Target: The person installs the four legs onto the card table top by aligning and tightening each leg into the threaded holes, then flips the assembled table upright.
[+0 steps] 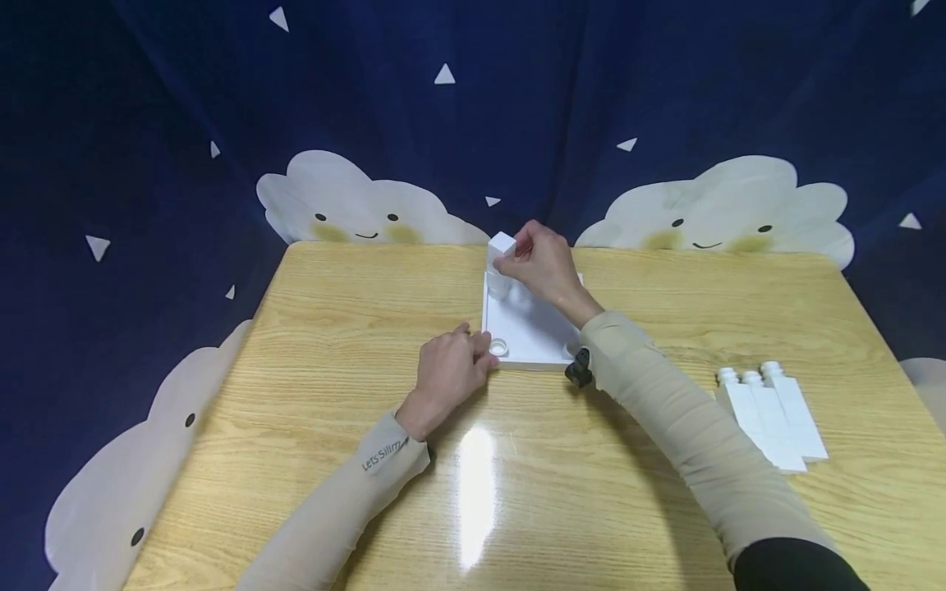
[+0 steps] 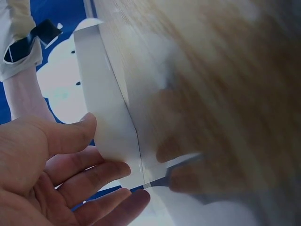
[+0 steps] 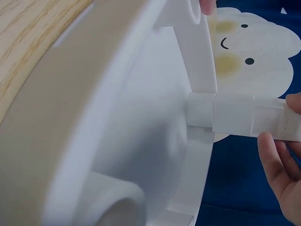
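A white square panel [image 1: 532, 328] with raised rims and round corner sockets lies on the wooden table; it looks like a small upside-down tabletop. My right hand [image 1: 548, 267] pinches a white square leg [image 1: 499, 256] between thumb and fingers. That leg stands upright at the panel's far left corner, its lower end in the corner socket in the right wrist view; how deep it sits I cannot tell. At the near left corner, my left hand [image 1: 451, 368] holds the panel's edge, thumb and fingers around the corner. The left wrist view shows the panel's side wall [image 2: 106, 99] against the fingers.
Several white legs [image 1: 772, 423] with ridged round ends lie side by side on the table's right. An open socket ring [image 1: 498, 347] shows at the panel's near left corner. A dark blue curtain [image 1: 517, 107] with clouds hangs behind the wooden table [image 1: 355, 328].
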The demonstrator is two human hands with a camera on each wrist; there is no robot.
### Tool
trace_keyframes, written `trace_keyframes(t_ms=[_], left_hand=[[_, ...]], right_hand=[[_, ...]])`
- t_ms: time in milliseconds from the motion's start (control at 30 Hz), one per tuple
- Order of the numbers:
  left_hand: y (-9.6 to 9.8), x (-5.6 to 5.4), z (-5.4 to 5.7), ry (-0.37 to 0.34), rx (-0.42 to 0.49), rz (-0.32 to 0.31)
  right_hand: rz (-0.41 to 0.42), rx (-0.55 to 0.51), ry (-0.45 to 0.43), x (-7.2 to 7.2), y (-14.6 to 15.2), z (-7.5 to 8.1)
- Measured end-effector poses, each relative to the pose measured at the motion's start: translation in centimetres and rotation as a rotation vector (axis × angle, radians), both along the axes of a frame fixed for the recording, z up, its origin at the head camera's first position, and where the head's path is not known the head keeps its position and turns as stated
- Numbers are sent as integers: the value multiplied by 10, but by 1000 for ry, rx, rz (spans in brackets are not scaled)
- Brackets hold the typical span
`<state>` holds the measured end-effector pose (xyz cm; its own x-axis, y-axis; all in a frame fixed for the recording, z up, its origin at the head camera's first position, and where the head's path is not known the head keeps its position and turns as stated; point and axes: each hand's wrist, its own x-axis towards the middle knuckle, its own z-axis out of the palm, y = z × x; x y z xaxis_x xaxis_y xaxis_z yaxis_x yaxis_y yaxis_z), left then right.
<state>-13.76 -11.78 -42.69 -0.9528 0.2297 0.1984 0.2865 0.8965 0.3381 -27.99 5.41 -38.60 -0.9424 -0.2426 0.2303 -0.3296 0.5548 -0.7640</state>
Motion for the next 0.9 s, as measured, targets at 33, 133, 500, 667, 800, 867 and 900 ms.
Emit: trace_keyframes(t_ms=[33,133,500,667,800,867,900], left_hand=[[0,0,0,1,-4,0],[0,1,0,4,-5,-5],[0,2,2,12,-20,-15],[0,2,1,17,-27,-10],[0,2,0,30,-26,-8],[0,2,-1,34,-24,-7],[0,2,-1,37,-25,-8]], right_hand=[[1,-2,2,0,0,0],[16,-9,23,-1,0,0],[35,16,66,-1,-3,2],[20,8,39,-1,-4,-1],[19,-17,35,0,-4,-2],[26,-27,40,1,-3,-3],[31,-34,44,1,-2,-3]])
